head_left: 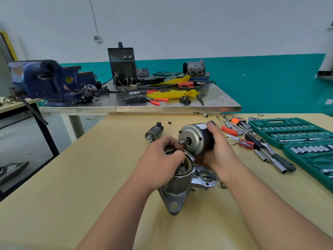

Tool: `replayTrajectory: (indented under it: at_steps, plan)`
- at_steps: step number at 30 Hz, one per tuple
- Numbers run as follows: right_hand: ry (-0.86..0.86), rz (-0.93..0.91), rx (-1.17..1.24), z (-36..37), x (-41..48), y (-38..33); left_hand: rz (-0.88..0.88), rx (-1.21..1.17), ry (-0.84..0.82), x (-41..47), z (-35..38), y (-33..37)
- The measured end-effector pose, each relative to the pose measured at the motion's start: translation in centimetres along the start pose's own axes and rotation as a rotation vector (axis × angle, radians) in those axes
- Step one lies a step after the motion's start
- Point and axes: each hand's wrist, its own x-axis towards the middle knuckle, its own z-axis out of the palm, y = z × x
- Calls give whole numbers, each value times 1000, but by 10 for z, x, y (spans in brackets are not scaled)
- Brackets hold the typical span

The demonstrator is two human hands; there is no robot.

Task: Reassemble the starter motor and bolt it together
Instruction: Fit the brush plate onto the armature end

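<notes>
The grey cast starter housing (177, 191) stands on the wooden table with its open round mouth facing up. My left hand (162, 164) rests on that mouth, fingers curled over the rim and the gear parts inside. My right hand (219, 150) grips the black motor body (195, 139), holding it tilted just above and behind the housing, its silver end plate and toothed shaft pointing toward my left hand. The black solenoid (154, 132) lies on the table behind, apart from both hands.
To the right lie red-handled screwdrivers (229, 130), a ratchet (270, 150), hex keys and an open green socket set (295, 132). A steel bench (162, 107) behind carries a blue vise (46, 80), a welder and pliers. The table's left edge drops to the floor.
</notes>
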Motion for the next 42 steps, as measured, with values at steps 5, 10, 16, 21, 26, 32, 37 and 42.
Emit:
replayTrajectory:
  at_steps: [5,10,16,21,26,32,37,42]
  plan:
    - [37,53,190,-1,5,1,-13,-79,46,0,0,-4]
    - [60,21,358,-13,8,-2,-17,-166,186,-1,8,-5]
    - [76,64,494,-22,7,-8,-21,-290,501,5,14,-17]
    - [106,78,484,-30,12,-7,122,-206,613,15,17,-37]
    - [162,13,357,-33,16,-4,197,60,544,31,21,-54]
    - [247,-436,-451,-25,1,-3,209,334,428,51,19,-57]
    - [125,-696,-1217,-21,-15,0,199,428,348,38,21,-67]
    - [8,-840,-1390,-17,-29,10,252,558,94,39,16,-72]
